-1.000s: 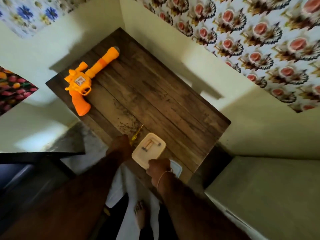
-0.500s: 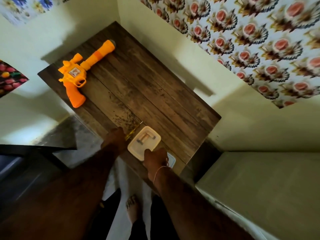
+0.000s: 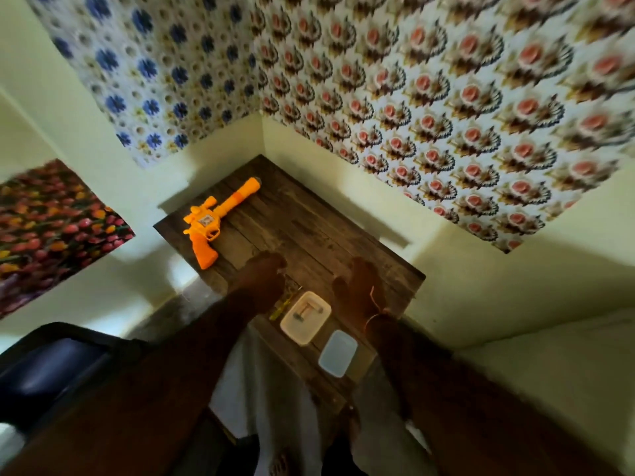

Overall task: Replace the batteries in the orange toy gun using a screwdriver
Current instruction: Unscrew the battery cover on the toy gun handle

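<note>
Domestic interior, a room corner in a home. Walls are painted pale yellow-green and carry sheets of patterned floral paper: blue flowers (image 3: 151, 73) on one wall, pink-and-brown motifs (image 3: 446, 97) on the adjoining wall, and a red tulip print (image 3: 51, 228) lower left. A small dark wooden tabletop (image 3: 309, 228) is set into the corner. A dark cushioned seat (image 3: 51, 369) stands at lower left. The person stands barefoot on the floor.
</note>
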A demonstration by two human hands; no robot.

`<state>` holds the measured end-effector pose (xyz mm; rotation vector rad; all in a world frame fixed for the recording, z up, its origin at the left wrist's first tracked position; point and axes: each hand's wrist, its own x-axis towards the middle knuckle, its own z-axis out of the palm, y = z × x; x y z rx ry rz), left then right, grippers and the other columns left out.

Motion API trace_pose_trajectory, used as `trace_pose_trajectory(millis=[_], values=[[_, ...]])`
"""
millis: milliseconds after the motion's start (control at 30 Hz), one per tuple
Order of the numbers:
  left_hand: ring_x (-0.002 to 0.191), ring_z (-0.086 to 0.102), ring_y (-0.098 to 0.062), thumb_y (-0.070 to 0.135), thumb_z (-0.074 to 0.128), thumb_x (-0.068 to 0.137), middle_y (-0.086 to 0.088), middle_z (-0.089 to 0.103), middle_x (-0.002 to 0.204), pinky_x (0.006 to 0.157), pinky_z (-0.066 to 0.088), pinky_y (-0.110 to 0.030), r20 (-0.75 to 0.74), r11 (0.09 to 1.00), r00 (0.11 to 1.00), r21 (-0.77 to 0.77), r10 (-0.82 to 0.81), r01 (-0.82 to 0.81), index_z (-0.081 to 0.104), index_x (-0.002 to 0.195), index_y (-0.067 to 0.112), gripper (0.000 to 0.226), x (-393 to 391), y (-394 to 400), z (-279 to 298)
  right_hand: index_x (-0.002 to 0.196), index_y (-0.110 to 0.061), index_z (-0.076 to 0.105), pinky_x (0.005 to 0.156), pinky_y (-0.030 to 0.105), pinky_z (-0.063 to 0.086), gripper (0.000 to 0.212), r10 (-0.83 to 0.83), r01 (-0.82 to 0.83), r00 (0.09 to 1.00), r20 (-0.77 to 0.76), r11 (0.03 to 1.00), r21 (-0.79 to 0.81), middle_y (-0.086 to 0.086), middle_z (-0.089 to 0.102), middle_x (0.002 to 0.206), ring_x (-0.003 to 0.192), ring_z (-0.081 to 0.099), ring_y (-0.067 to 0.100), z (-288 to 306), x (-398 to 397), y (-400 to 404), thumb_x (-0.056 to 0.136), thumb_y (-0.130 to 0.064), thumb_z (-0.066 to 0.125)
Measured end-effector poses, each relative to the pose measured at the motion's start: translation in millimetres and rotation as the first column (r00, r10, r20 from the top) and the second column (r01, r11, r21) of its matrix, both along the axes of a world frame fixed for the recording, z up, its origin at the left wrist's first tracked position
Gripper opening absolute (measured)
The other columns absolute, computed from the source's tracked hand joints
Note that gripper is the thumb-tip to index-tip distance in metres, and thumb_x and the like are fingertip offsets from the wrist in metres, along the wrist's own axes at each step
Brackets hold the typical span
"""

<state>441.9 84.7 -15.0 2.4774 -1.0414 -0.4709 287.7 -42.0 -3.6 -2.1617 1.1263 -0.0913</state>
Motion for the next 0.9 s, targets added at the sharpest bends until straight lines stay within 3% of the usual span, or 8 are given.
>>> trace_pose_trajectory(millis=[67, 133, 267, 367, 467, 633, 900], values=[[0.105, 0.062, -0.035, 0.01, 0.06, 0.088, -0.019, 0.062, 0.12, 0.088, 0.051, -0.039, 0.146, 0.991, 0.989, -0.128, -0.021, 0.04, 0.065, 0.114, 0.005, 0.027, -0.1, -4.7, 41.3, 0.149, -0.008, 0.027, 0.117, 0.037, 0.02, 0.06, 0.04, -0.036, 0.999, 0.035, 0.995, -0.092, 0.015, 0.028, 0.154, 0.142, 0.026, 0.03, 32.6, -4.5, -8.0, 0.099, -0.036, 0.045], [0.094, 0.068, -0.036, 0.007, 0.061, 0.083, -0.021, 0.068, 0.108, 0.078, 0.055, -0.036, 0.377, 0.972, 0.925, -0.194, -0.049, 0.13, 0.069, 0.105, 0.002, 0.024, -3.5, -7.4, 89.9, 0.143, -0.008, 0.038, 0.111, 0.039, 0.031, 0.054, 0.046, -0.024, 0.992, 0.117, 0.984, -0.179, 0.015, 0.041, 0.145, 0.134, 0.038, 0.03, 71.2, -10.5, -12.6, 0.096, -0.035, 0.049], [0.089, 0.067, -0.044, 0.018, 0.05, 0.089, -0.028, 0.067, 0.101, 0.08, 0.054, -0.052, 0.476, 0.941, 0.874, -0.241, -0.1, 0.239, 0.067, 0.105, -0.003, 0.032, -11.7, -10.1, 149.7, 0.131, -0.01, 0.048, 0.098, 0.033, 0.039, 0.045, 0.034, 0.045, 0.965, 0.26, 0.956, -0.291, 0.011, 0.051, 0.131, 0.12, 0.049, 0.027, 130.1, -19.3, -18.2, 0.094, -0.033, 0.055], [0.105, 0.056, -0.034, 0.022, 0.052, 0.094, -0.016, 0.059, 0.111, 0.09, 0.045, -0.04, 0.41, 0.943, 0.908, -0.261, -0.085, 0.206, 0.062, 0.115, 0.008, 0.027, -26.0, -8.2, 182.9, 0.13, -0.011, 0.049, 0.101, 0.032, 0.037, 0.044, 0.055, 0.07, 0.94, 0.336, 0.934, -0.35, 0.01, 0.051, 0.132, 0.123, 0.047, 0.026, 158.1, -29.7, -20.2, 0.093, -0.035, 0.056], [0.11, 0.053, -0.024, 0.026, 0.055, 0.094, -0.006, 0.057, 0.116, 0.093, 0.041, -0.036, 0.396, 0.935, 0.918, -0.325, -0.006, 0.146, 0.061, 0.117, 0.018, 0.026, -43.6, -7.2, 205.6, 0.127, -0.01, 0.052, 0.1, 0.03, 0.036, 0.043, 0.085, 0.077, 0.912, 0.401, 0.924, -0.373, 0.01, 0.054, 0.129, 0.122, 0.048, 0.025, 177.0, -42.0, -20.4, 0.092, -0.034, 0.057], [0.106, 0.055, -0.024, 0.025, 0.057, 0.094, -0.005, 0.058, 0.113, 0.091, 0.045, -0.038, 0.432, 0.919, 0.902, -0.36, 0.011, 0.161, 0.062, 0.114, 0.019, 0.022, -83.4, 3.2, 218.0, 0.124, -0.009, 0.055, 0.093, 0.026, 0.036, 0.041, 0.137, 0.057, 0.878, 0.459, 0.922, -0.384, 0.01, 0.057, 0.124, 0.117, 0.051, 0.024, 185.4, -73.1, -16.6, 0.091, -0.034, 0.059], [0.103, 0.056, -0.028, 0.021, 0.059, 0.091, -0.007, 0.059, 0.111, 0.088, 0.047, -0.044, 0.472, 0.919, 0.879, -0.315, -0.065, 0.237, 0.063, 0.113, 0.017, 0.023, -104.8, -5.1, 218.1, 0.122, -0.009, 0.055, 0.093, 0.035, 0.046, 0.04, 0.142, 0.071, 0.832, 0.536, 0.931, -0.357, 0.011, 0.057, 0.121, 0.112, 0.053, 0.025, 185.2, -90.3, -25.6, 0.09, -0.033, 0.06]])
